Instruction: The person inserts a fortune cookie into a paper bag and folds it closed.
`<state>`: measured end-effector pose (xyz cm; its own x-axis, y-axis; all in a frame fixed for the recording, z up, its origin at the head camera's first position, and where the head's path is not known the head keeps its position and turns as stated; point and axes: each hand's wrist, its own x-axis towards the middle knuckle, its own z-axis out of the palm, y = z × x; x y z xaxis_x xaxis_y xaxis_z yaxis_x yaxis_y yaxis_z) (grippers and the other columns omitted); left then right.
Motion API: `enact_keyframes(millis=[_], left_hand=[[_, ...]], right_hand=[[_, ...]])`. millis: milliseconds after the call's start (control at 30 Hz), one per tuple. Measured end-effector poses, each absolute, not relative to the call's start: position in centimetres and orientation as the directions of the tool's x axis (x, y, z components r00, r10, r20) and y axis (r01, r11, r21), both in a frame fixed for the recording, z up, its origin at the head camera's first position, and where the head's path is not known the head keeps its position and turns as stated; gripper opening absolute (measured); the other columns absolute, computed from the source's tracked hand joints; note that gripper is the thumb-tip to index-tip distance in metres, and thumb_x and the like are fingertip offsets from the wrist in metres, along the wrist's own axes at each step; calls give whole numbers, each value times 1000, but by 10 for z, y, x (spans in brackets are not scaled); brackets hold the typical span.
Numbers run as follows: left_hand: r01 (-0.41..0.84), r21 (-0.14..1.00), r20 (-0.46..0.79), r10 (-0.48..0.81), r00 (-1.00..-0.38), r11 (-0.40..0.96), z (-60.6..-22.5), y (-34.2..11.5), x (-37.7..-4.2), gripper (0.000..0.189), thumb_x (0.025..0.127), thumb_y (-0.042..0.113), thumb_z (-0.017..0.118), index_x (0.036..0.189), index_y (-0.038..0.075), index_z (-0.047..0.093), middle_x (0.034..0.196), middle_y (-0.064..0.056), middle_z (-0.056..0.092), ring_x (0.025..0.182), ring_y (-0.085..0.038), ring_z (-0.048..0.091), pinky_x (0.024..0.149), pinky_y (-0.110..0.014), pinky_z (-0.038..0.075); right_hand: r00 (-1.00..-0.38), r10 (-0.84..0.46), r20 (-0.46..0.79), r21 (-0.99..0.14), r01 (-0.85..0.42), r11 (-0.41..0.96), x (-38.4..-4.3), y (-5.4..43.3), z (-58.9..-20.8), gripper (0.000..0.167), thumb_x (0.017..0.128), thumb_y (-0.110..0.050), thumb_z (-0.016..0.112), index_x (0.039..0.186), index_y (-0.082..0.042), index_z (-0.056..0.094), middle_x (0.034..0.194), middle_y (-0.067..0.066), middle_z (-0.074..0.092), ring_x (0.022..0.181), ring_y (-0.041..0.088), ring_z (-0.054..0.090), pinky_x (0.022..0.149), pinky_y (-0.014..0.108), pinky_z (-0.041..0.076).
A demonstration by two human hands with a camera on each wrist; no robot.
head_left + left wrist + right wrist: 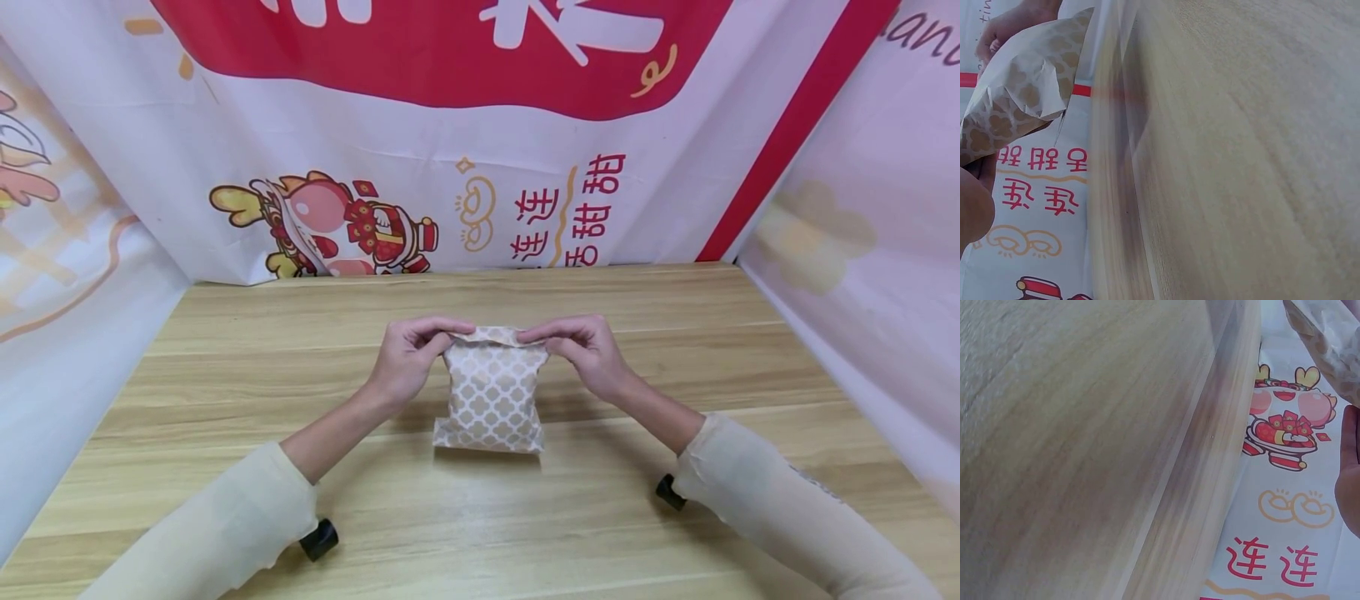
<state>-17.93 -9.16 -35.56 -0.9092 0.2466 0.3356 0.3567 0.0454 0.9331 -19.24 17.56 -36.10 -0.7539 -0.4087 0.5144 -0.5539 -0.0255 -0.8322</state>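
A tan paper bag (493, 400) with a white lattice pattern stands in the middle of the table, its top edge folded over. At the top left corner my left hand (408, 354) pinches the fold, thumb below and fingers above. My right hand (588, 350) pinches the top right corner in the same way. The left wrist view shows the paper bag (1029, 81) puffed out, with a crease along its lower end. Only a strip of the bag (1329, 347) appears in the right wrist view, beside part of the right hand (1350, 481).
The wood-grain table (480, 533) spreads around the bag. A white and red printed cloth (420, 142) hangs at its back edge, with pale printed sheets at both sides. Small black pieces (319, 540) show under the cream sleeves (217, 517).
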Motion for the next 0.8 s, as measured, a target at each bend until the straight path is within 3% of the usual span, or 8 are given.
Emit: enact_keyframes(millis=[100,167,333,467,567,800], left_hand=[[368,928,346,250,-904,49,-356,-92,-179,22,98,-11,55,110,-11,74,114,-24,74,88,-11,68,71,-17,55],[378,924,354,255,-900,52,-356,-92,-179,22,98,-11,55,109,-11,74,114,-24,74,87,-10,67,70,-17,55],[421,905,391,282,-876,54,-358,-95,-178,24,96,-10,53,109,-12,73,114,-26,74,90,-10,68,73,-17,56],[428,901,395,272,-878,71,-358,-94,-178,18,98,-3,62,108,-10,74,102,-22,76,76,-8,63,64,-15,52],[422,901,389,250,-887,96,-357,-93,-179,14,94,-2,70,105,-8,76,91,-17,75,61,-9,51,52,-16,42],[429,899,395,257,-882,92,-354,-89,-179,20,85,-8,78,105,-9,73,99,-20,75,65,-10,56,55,-17,48]], right_hand=[[-775,-406,484,-851,-526,-12,-192,175,-359,17,94,12,57,100,20,70,102,2,79,92,8,74,76,19,61],[-793,-403,456,-862,-507,21,-191,175,-358,14,93,10,62,101,18,72,101,2,80,80,6,72,65,17,58],[-802,-415,430,-857,-507,91,-190,173,-355,13,90,9,66,99,13,76,94,19,77,54,8,54,44,16,41],[-811,-412,417,-850,-508,139,-190,171,-353,11,92,7,68,98,11,77,92,23,77,53,8,53,44,16,40],[-821,-408,400,-855,-495,156,-190,171,-351,11,92,7,69,99,10,77,92,23,77,57,9,59,48,17,46],[-834,-404,376,-873,-465,148,-188,170,-350,13,90,8,69,101,11,76,93,24,76,59,8,60,48,17,48]])
